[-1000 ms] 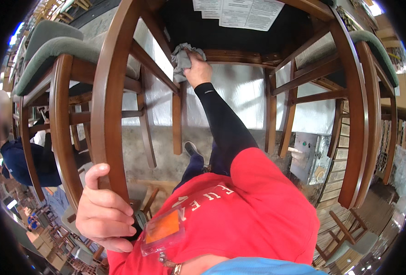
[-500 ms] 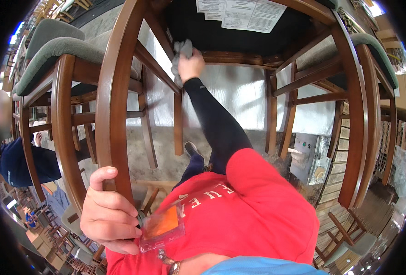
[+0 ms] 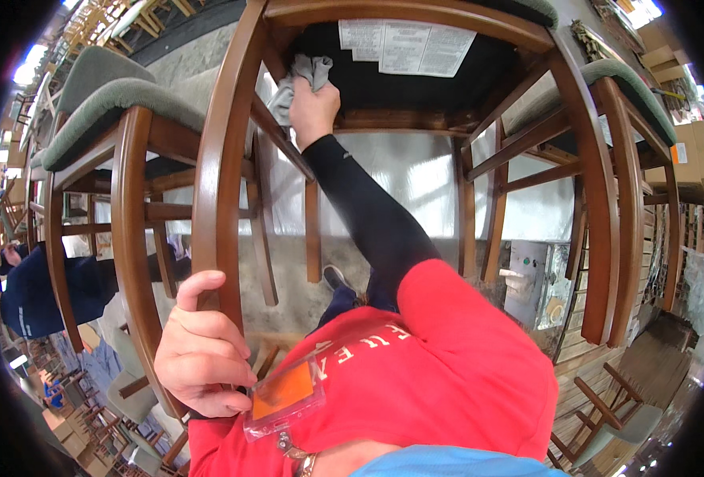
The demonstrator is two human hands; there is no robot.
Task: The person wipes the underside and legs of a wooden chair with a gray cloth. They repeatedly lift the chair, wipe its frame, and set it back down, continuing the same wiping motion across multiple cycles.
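Note:
A wooden chair with brown legs and a black underside is tipped in front of me. My right hand reaches inside its frame, closed on a crumpled grey cloth. The cloth lies against the left side rail, near the corner of the dark seat underside. At the lower left, my left hand is curled round the end of the near left chair leg; its index finger sticks up along the wood. Its palm side is hidden. White printed sheets are fixed to the underside.
Green-cushioned chairs stand close on both sides, one at the left and one at the right. A silvery sheet covers a surface beyond. A grey control box stands at the right. Someone in dark blue is at the far left.
My right hand and the cloth have shifted slightly left and up along the frame. The chair appears a little lower and tilted differently, and my left hand has moved slightly right with its leg.

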